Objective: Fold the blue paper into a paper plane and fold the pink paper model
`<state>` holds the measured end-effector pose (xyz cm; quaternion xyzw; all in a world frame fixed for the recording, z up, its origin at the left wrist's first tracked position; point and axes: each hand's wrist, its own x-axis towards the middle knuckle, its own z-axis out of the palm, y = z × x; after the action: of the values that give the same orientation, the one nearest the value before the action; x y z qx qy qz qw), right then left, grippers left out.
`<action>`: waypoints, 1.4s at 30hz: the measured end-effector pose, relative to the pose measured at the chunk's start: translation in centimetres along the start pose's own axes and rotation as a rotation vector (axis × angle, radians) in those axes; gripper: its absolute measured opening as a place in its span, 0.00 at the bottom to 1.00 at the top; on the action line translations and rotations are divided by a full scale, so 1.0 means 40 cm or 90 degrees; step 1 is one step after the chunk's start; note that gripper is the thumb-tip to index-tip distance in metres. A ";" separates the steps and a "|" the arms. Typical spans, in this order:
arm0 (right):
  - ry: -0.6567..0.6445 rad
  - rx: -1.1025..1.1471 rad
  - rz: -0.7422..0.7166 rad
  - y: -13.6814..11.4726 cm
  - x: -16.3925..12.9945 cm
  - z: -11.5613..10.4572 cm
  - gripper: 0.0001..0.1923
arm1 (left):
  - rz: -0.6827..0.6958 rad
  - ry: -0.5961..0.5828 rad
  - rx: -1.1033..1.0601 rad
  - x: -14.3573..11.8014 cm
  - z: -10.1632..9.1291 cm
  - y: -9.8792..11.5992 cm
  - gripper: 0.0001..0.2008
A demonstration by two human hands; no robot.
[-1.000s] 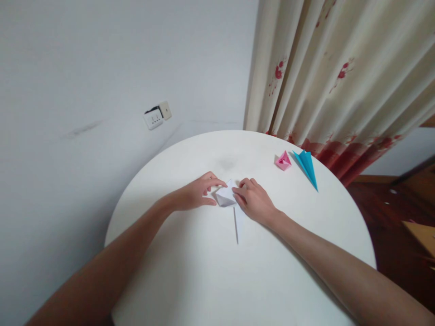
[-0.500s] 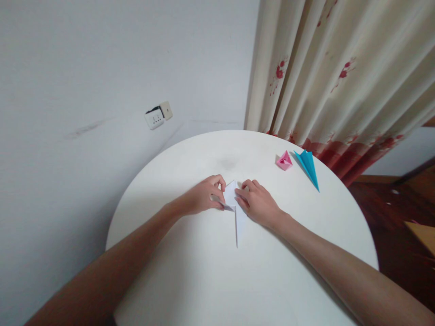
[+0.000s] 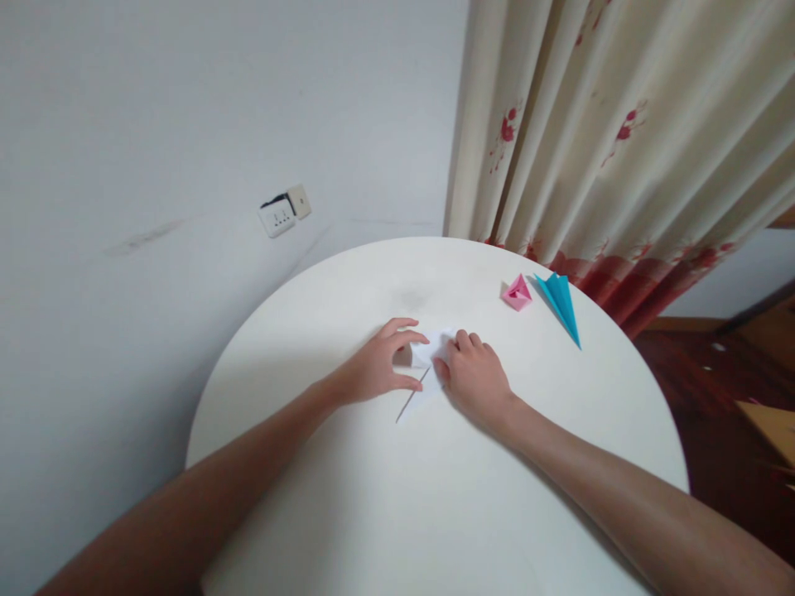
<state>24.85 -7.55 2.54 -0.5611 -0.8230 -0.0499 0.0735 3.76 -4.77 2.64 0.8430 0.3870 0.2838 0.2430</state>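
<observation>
A white folded paper (image 3: 427, 352) lies on the round white table (image 3: 497, 488), with a narrow point reaching toward the near left. My left hand (image 3: 378, 360) is at its left side, thumb and fingers spread apart. The fingertips of that hand are over or against the paper; whether they press on it I cannot tell. On the right side, my right hand (image 3: 475, 372) has its fingers curled, with thumb and forefinger closed on the paper's edge. Part of the paper is hidden beneath this hand.
Toward the table's far right edge lie a small pink folded paper piece (image 3: 517, 293) and a blue paper plane (image 3: 561, 305). Behind stand a wall with a socket (image 3: 277, 218) and a cream curtain (image 3: 571, 149) with red flowers.
The white paper has turned, so its narrow point has swung from straight toward me to the near left. My left fingers have spread apart. My right fingers have curled more over the paper.
</observation>
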 end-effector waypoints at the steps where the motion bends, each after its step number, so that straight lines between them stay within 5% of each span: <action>1: 0.001 -0.001 0.007 0.000 0.000 0.001 0.17 | 0.003 0.019 0.014 0.002 0.005 0.005 0.24; 5: -0.009 0.016 0.010 0.008 -0.001 0.001 0.17 | 0.029 0.060 0.004 0.007 0.009 0.007 0.05; 15: -0.029 0.027 -0.032 0.029 -0.009 0.001 0.17 | 0.120 -0.115 0.014 -0.003 -0.015 0.007 0.08; 20: -0.018 0.021 -0.004 0.025 -0.006 0.003 0.15 | 0.119 -0.246 0.024 -0.012 -0.035 0.029 0.45; 24: -0.014 0.023 0.009 0.027 -0.001 0.004 0.14 | 0.148 -0.325 -0.007 -0.017 -0.037 0.041 0.35; 31: 0.010 0.025 0.005 0.039 0.012 0.023 0.15 | 0.053 -0.179 0.059 -0.009 0.004 0.009 0.28; 36: 0.027 0.024 -0.002 0.042 0.015 0.029 0.15 | 0.073 -0.255 0.214 -0.019 0.019 -0.029 0.28; 42: 0.037 0.022 0.006 0.040 0.016 0.029 0.16 | 0.053 -0.286 0.321 -0.044 0.025 -0.008 0.31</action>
<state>26.02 -6.19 1.52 -0.5617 -0.8187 -0.0520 0.1072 3.33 -6.16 1.22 0.9330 0.3473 -0.0041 0.0944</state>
